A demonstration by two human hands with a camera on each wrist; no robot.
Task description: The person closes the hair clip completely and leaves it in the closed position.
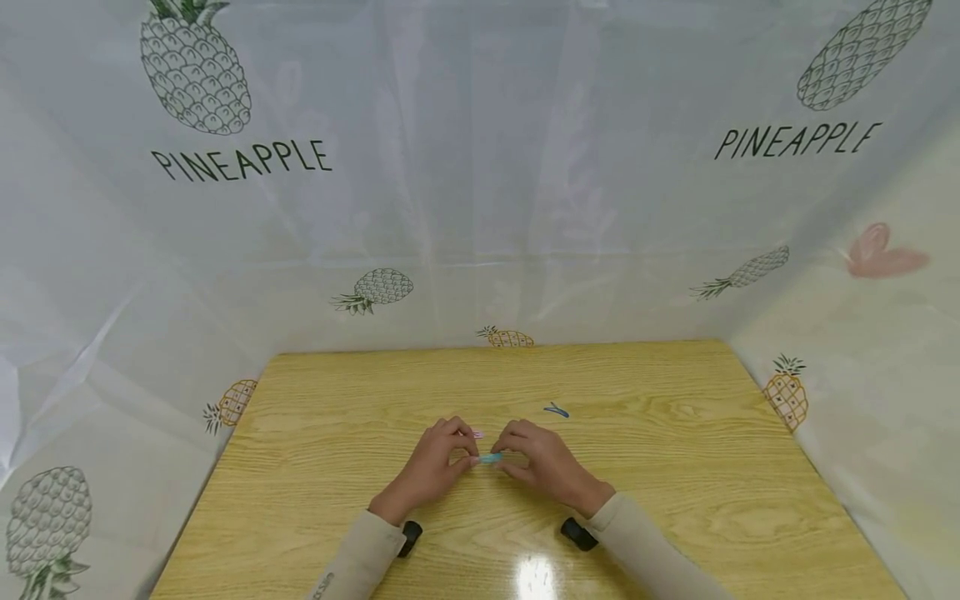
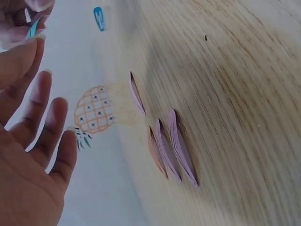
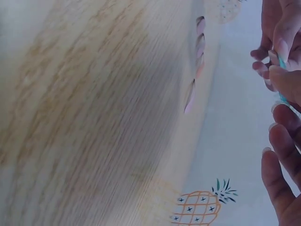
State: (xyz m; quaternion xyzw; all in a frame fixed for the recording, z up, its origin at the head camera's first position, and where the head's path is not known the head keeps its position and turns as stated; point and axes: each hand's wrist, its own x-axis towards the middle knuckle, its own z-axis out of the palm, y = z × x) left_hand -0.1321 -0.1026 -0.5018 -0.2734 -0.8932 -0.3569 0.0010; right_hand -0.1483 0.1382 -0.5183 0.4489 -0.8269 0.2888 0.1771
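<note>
Between my two hands is a teal snap hair clip (image 1: pixel 490 457), raised over the table in both wrist views. My left hand (image 1: pixel 435 462) pinches its left end with thumb and forefinger; the other fingers are spread in the left wrist view. At the other end, my right hand (image 1: pixel 551 467) pinches it the same way. Pale purple hair clips (image 2: pixel 181 148) and an orange clip (image 2: pixel 155 151) lie on the table, mostly hidden behind my left hand in the head view. A blue hair clip (image 1: pixel 557 410) rests beyond my right hand.
The wood-grain table (image 1: pixel 675 500) ends at a pale curtain (image 1: pixel 480 208) printed with pineapples, which surrounds its back and sides. Black bands (image 1: pixel 579 534) sit by the sleeve cuffs. A small dark speck (image 2: pixel 206 37) marks the tabletop.
</note>
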